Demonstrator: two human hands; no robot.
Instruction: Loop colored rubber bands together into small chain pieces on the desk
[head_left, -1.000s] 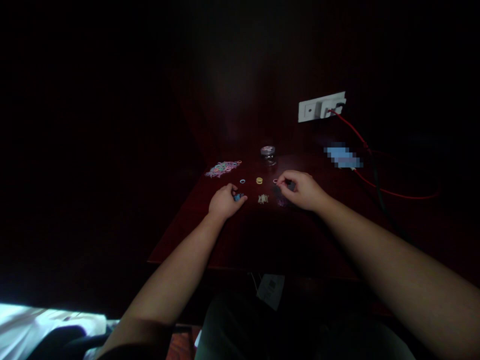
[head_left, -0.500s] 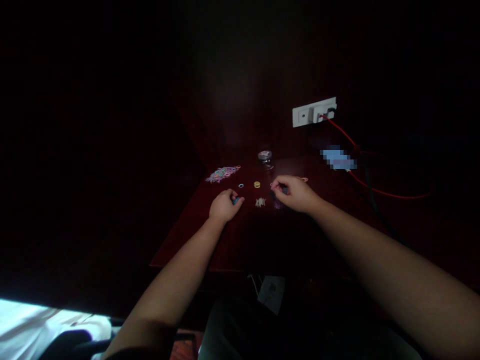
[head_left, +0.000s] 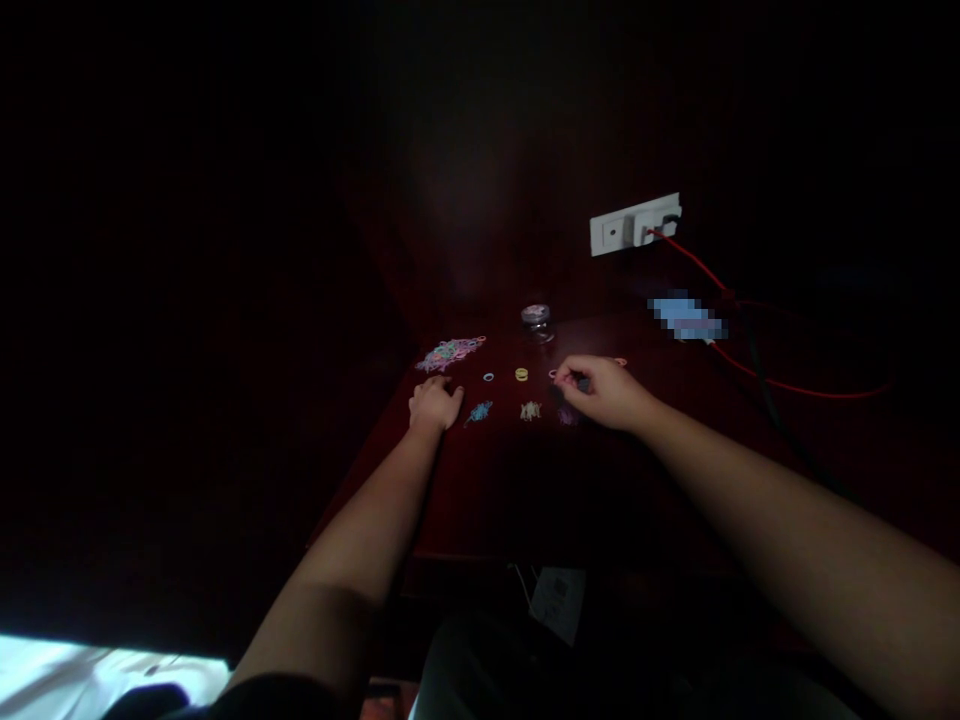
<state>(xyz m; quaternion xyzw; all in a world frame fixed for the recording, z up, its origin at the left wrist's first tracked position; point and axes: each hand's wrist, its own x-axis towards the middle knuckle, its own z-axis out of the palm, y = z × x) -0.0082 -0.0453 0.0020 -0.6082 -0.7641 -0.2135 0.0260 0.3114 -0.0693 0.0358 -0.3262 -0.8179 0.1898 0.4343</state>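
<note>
Three small piles; left hand loosely open, right hand pinched closed (contents unclear).

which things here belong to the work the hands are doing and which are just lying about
Likely in use:
- mixed band pile
- blue pile, cream pile, purple pile
- pale blue ring, yellow rings

Likely just there:
- red cable
- blurred blue object

Unclear: jar

My left hand rests palm down, thumb spread from the fingers; my right hand curls, thumb and forefinger nearly pinched.
</note>
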